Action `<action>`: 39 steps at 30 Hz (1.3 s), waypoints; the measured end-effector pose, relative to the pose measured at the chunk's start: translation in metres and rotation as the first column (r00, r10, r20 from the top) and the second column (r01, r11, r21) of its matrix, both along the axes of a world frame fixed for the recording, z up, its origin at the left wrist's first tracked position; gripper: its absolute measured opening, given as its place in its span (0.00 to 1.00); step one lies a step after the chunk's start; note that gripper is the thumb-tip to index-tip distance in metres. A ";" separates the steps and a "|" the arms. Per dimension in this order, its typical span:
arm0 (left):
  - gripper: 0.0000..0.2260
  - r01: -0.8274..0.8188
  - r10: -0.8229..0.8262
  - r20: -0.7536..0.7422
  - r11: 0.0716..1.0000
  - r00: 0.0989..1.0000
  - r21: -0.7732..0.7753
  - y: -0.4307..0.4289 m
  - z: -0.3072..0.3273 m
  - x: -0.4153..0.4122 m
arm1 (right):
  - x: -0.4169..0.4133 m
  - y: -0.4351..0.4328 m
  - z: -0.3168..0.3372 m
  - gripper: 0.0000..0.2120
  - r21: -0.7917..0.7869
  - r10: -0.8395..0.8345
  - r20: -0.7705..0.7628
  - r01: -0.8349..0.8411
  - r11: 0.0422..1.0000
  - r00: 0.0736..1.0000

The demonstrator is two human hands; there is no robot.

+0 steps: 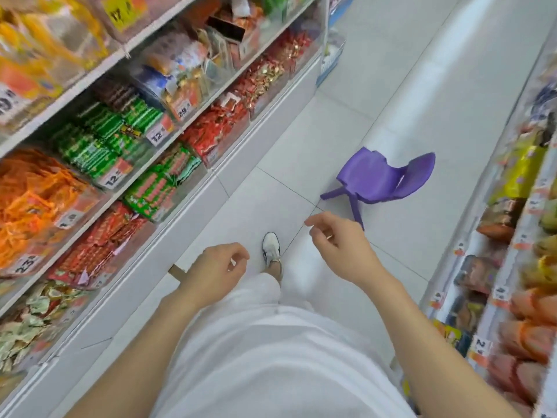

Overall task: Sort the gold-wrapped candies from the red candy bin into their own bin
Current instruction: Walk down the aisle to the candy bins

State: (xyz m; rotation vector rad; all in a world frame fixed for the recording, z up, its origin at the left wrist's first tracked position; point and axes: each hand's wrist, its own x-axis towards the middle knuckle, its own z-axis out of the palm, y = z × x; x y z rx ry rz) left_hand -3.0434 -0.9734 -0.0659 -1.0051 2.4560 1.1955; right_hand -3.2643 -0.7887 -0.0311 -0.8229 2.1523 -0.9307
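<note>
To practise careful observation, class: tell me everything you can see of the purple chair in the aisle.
The purple chair is small, seemingly one-piece moulded plastic: a scooped seat, a rounded backrest at picture right and thin splayed legs, two showing. The seat's far edge looks notched. It sits on the white tiled floor mid-aisle, appearing tilted in this wide-angle view. Only the floor touches it; the right hand is nearer the camera, apart.
</note>
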 end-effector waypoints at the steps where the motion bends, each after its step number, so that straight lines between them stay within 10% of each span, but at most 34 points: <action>1: 0.06 0.017 -0.017 0.001 1.000 1.000 -0.013 -0.021 0.000 -0.028 | -0.023 -0.020 -0.002 0.11 0.010 0.002 -0.005 -0.002 1.000 1.000; 20: 0.06 0.022 -0.025 -0.145 1.000 0.989 -0.020 -0.325 0.015 -0.529 | -0.462 -0.270 -0.036 0.12 0.161 0.080 -0.055 -0.070 0.984 0.995; 39: 0.07 -0.243 0.239 0.123 0.970 0.963 0.023 -0.486 -0.088 -0.675 | -0.690 -0.599 -0.099 0.13 0.205 0.738 -0.086 -0.713 0.670 0.669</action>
